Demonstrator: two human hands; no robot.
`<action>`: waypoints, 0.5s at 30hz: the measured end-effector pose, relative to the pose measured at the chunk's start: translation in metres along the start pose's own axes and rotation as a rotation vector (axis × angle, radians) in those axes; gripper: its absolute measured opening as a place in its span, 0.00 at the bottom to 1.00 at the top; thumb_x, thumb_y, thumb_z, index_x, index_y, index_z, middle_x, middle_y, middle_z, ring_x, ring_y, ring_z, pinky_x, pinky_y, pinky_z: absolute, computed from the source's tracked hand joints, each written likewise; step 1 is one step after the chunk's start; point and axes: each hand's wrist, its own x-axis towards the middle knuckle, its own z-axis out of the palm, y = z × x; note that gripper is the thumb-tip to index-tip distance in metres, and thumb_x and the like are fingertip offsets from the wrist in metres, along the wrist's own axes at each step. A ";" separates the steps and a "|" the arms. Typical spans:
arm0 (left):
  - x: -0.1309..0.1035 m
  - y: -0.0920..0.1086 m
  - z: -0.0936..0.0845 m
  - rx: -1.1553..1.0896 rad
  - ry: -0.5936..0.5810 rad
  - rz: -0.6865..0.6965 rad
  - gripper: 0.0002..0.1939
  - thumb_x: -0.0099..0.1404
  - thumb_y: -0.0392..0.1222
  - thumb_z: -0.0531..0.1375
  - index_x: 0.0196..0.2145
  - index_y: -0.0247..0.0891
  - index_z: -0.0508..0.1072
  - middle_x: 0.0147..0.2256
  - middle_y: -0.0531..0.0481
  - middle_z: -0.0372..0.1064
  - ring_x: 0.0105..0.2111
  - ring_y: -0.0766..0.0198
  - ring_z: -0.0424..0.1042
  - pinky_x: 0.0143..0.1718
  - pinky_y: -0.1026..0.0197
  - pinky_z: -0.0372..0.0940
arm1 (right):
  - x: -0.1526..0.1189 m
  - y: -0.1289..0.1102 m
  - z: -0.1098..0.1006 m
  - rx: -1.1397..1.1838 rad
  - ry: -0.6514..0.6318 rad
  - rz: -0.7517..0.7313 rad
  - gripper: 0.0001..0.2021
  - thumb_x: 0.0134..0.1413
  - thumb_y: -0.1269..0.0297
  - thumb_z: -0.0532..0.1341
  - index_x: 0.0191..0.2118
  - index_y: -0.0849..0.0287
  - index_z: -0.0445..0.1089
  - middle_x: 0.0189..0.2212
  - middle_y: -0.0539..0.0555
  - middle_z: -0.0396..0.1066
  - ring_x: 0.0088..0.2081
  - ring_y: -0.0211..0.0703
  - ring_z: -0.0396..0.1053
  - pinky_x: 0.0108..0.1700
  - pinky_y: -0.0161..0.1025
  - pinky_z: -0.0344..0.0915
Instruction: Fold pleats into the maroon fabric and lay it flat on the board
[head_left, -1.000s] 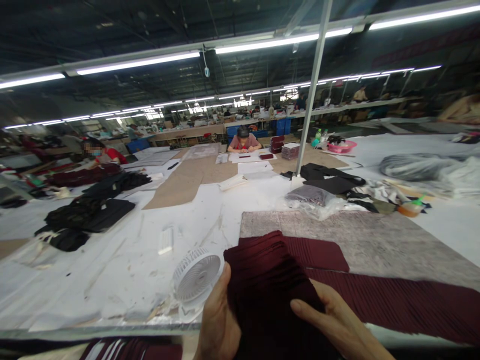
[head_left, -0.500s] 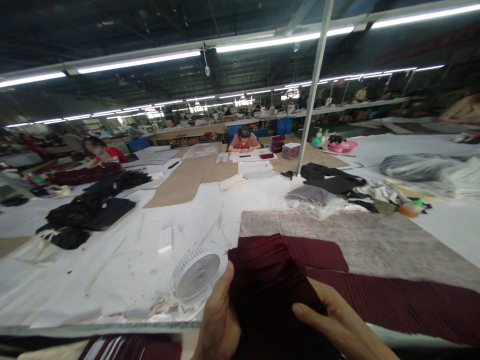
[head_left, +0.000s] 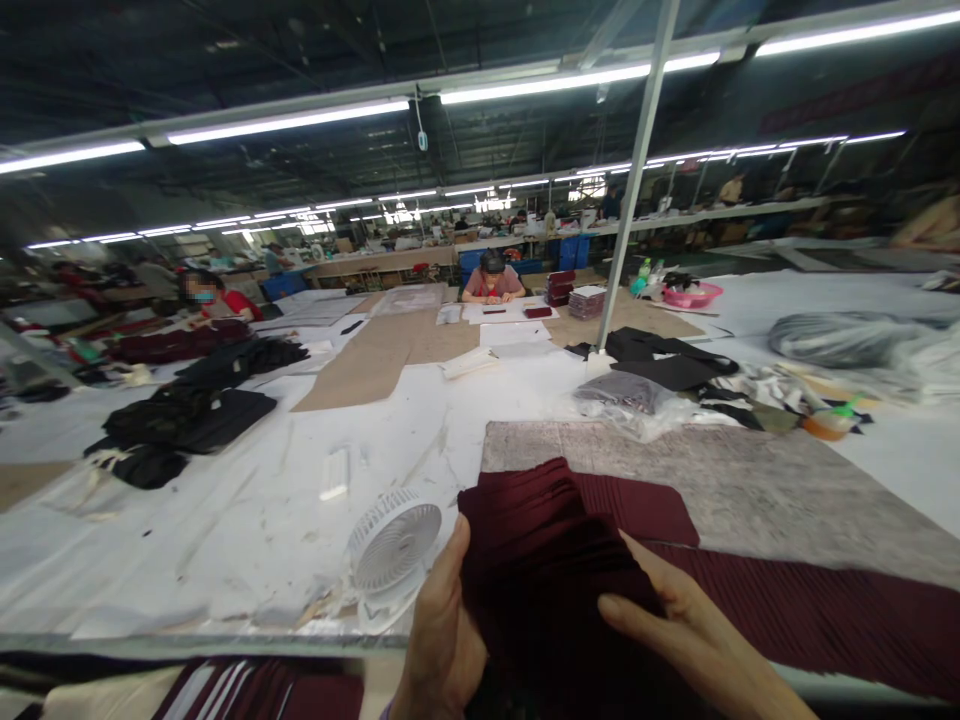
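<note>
A stack of maroon fabric pieces (head_left: 536, 540) was held over the near edge of a white-covered worktop (head_left: 255, 530), its left side gripped by a half-curled left hand (head_left: 444, 615), its right side by a half-curled right hand (head_left: 679, 615), thumb pressed on top. Overlapping maroon pieces (head_left: 817, 595) were spread to the right; a white fan (head_left: 397, 550) was stood at left.

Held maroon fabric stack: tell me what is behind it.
Behind the held maroon fabric stack, a fanned row of maroon fabric pieces lies on a mottled grey sheet. The stack covers most of the row's left part, so that stretch cannot be seen.
</note>
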 end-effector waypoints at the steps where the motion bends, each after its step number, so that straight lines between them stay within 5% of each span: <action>1: 0.000 -0.002 0.000 0.008 0.007 0.001 0.18 0.67 0.40 0.51 0.50 0.35 0.72 0.47 0.44 0.74 0.56 0.54 0.64 0.60 0.50 0.55 | 0.001 0.000 0.001 0.027 -0.008 0.001 0.22 0.53 0.57 0.62 0.55 0.51 0.66 0.55 0.55 0.64 0.58 0.55 0.57 0.57 0.47 0.57; 6: -0.003 -0.005 0.000 0.015 -0.009 -0.081 0.17 0.66 0.42 0.53 0.46 0.34 0.75 0.44 0.44 0.76 0.54 0.52 0.66 0.60 0.50 0.55 | 0.003 -0.001 0.011 0.211 -0.046 0.020 0.16 0.53 0.57 0.63 0.48 0.53 0.71 0.43 0.53 0.71 0.45 0.48 0.67 0.45 0.39 0.65; 11: -0.005 -0.002 -0.001 0.029 -0.048 -0.125 0.16 0.66 0.42 0.52 0.43 0.35 0.77 0.44 0.44 0.76 0.54 0.51 0.66 0.61 0.50 0.53 | 0.004 0.007 0.020 0.423 -0.039 0.117 0.12 0.50 0.56 0.66 0.35 0.59 0.74 0.28 0.50 0.69 0.30 0.37 0.64 0.31 0.31 0.62; 15: -0.002 0.000 -0.019 0.119 -0.245 -0.045 0.19 0.65 0.50 0.54 0.45 0.39 0.76 0.48 0.45 0.74 0.57 0.49 0.62 0.62 0.47 0.49 | 0.004 0.013 0.023 0.550 -0.001 0.199 0.13 0.45 0.56 0.69 0.29 0.62 0.72 0.24 0.48 0.68 0.26 0.33 0.63 0.28 0.29 0.60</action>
